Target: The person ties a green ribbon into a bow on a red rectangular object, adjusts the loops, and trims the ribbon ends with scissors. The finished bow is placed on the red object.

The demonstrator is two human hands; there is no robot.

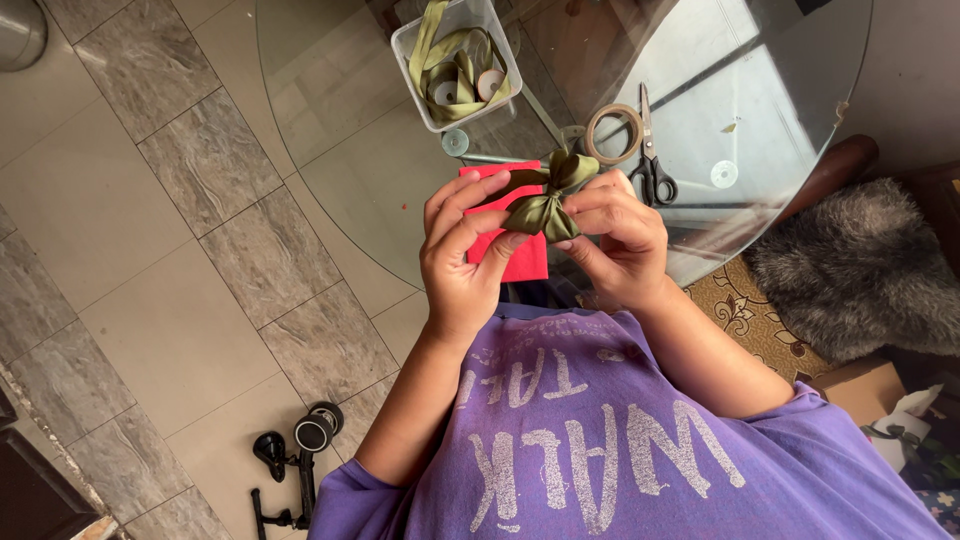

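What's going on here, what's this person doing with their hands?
A person in a purple shirt holds an olive green ribbon bow between both hands, the left hand and the right hand pinching it over a red card. They sit at a round glass table. On it lie a clear tub of green ribbon, a tape roll and scissors.

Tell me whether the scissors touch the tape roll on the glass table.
Touching: in the head view, the scissors lie with their blades against the right rim of the tape roll, no gap showing.
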